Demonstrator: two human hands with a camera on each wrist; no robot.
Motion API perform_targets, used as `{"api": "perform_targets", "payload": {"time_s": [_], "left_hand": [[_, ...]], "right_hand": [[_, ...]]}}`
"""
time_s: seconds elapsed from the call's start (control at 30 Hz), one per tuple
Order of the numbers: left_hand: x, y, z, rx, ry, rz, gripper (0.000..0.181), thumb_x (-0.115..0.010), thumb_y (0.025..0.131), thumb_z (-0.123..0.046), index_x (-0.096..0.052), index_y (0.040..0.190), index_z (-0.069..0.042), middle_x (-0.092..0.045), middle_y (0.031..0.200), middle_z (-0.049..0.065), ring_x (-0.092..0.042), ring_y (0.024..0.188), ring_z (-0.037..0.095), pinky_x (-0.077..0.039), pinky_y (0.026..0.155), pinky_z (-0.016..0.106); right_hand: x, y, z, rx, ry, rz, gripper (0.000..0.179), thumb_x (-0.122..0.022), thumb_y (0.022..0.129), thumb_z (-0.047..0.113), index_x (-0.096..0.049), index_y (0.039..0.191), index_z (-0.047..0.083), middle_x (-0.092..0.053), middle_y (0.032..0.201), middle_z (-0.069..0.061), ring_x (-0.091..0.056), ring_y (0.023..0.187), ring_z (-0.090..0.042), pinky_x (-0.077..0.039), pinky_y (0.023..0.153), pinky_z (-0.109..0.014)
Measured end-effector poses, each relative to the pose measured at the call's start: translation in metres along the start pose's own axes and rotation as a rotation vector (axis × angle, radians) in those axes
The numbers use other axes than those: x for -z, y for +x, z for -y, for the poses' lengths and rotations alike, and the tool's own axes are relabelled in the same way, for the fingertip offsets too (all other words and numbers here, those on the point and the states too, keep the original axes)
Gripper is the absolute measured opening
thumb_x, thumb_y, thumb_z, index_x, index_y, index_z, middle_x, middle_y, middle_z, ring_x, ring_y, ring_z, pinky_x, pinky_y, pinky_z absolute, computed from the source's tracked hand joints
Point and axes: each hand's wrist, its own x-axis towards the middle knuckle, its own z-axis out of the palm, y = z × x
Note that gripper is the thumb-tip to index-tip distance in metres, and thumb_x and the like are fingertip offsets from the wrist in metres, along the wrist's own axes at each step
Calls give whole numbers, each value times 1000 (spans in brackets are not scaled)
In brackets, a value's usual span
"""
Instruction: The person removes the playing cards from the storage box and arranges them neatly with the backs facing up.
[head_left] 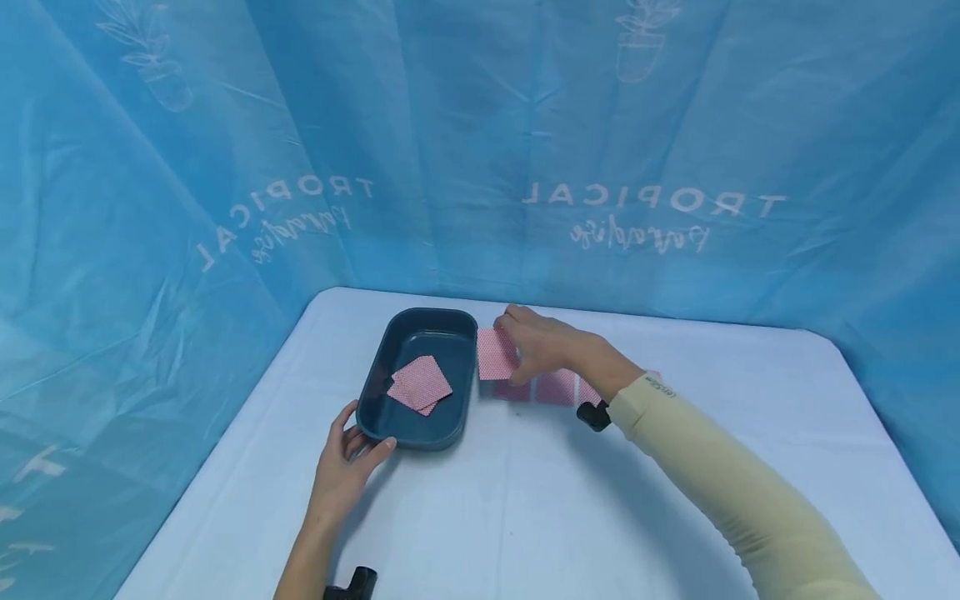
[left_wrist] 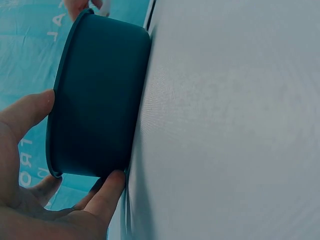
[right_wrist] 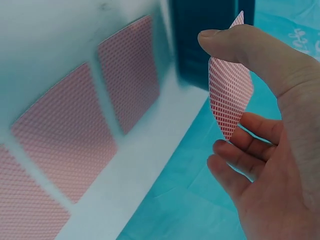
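My left hand (head_left: 341,475) grips the near left corner of a dark blue rectangular tub (head_left: 422,440). In the left wrist view its thumb is at the rim and its fingers lie against the wall of the tub (left_wrist: 100,95). Between thumb and fingers, my right hand (head_left: 547,340) pinches a red-and-white patterned card (head_left: 494,354), raised just beside the tub's right rim. The right wrist view shows this card (right_wrist: 230,97) slightly bent and clear of the table. Several similar cards (head_left: 422,383) lie overlapping inside the tub.
To the right of the tub, a row of matching cards (head_left: 555,388) lies on the white-covered table (head_left: 480,517), partly hidden by the right hand and forearm. Blue printed curtains (head_left: 465,150) hang behind and to the left of the table.
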Motion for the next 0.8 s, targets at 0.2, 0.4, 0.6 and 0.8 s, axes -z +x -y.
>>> {"api": "perform_targets", "payload": {"time_s": [0.2,0.4,0.6,0.8], "left_hand": [[1,1,2,-8,8,-5,87,-75,84,-37,-22,152,-29,-43,143,15,-45,128,32,-42,98,50],[0,2,4,-18,15,-4,87,-75,84,-37,-22,152,-28,-43,142,16,-46,128,32,-43,98,50],[0,2,4,-16,14,-6,87,-75,84,-37,-21,152,-29,-44,142,16,-46,128,31,-43,98,50],[0,2,3,-21,10,-1,88,-76,83,-37,-21,152,-28,-44,142,16,-46,128,32,-43,98,50]], "right_hand": [[-6,-9,-9,-4,-16,14,88,-83,68,40,-42,138,6,-41,121,-2,-40,109,-15,-45,90,-30],[-11,-18,-16,-3,19,-9,86,-83,66,38,-43,136,7,-41,120,-1,-39,109,-15,-46,87,-30],[-16,-25,-22,-27,29,6,89,-85,65,39,-41,137,10,-40,122,1,-38,110,-14,-47,85,-29],[-21,-34,-31,-39,47,-8,89,-85,65,41,-42,137,8,-41,120,0,-39,109,-16,-46,90,-32]]}}
